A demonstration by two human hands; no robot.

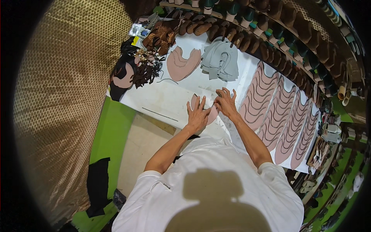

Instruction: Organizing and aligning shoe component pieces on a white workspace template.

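On the white worktable [154, 96], a pink U-shaped shoe-upper piece [212, 115] lies in front of me, partly hidden under my hands. My left hand [198, 116] rests on it with its fingers spread. At the piece's right edge, the thumb and a finger of my right hand [227, 103] appear pinched together, while its other fingers stick out. Beyond my hands sits a small stack of similar pink pieces [179, 71]. A pile of grey curved pieces [210, 63] lies to its right.
Overlapping rows of pink pieces with dark edges [253, 108] cover the table's right side. Brown and black scraps [145, 71] heap up at the far left. Racks of shoes [286, 50] line the back and right. A perforated brown sheet [73, 77] hangs at left.
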